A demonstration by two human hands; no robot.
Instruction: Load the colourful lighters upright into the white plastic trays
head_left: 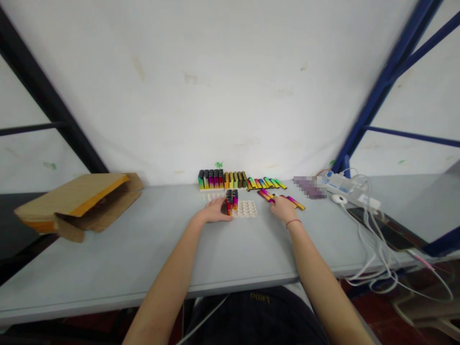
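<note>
Tray (247, 209), one, between two hands (214, 211)

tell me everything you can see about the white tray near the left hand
The tray is off-white, looks like moulded plastic, and has rows of small round sockets. It lies flat on the grey tabletop. Upright lighters with dark tops, coloured red, orange and purple, stand at its left end; the sockets to the right show unfilled. The left hand is at that end, though whether it touches the tray itself is too small to tell.
</note>
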